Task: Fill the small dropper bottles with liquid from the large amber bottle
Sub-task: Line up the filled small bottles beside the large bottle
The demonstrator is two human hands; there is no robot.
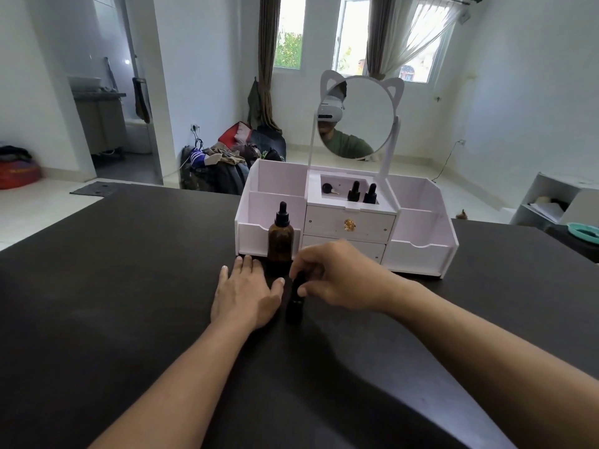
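Observation:
The large amber bottle (pixel 280 243) with a black dropper cap stands upright on the dark table (pixel 129 286), just in front of the white organizer (pixel 421 251). A small dark dropper bottle (pixel 294 307) stands nearer to me. My right hand (pixel 337 280) pinches its dropper cap from above with curled fingers. My left hand (pixel 244 293) lies flat on the table to the left, its thumb close to the small bottle. Two more small dropper bottles (pixel 354 191) (pixel 370 193) stand in the organizer's top middle compartment, beside a loose black dropper (pixel 328 188).
A cat-eared round mirror (pixel 356 116) rises from the organizer, above two drawers. A teal dish (pixel 585 233) sits at the table's far right edge. Behind the table lie a pile of clothes and bags on the floor.

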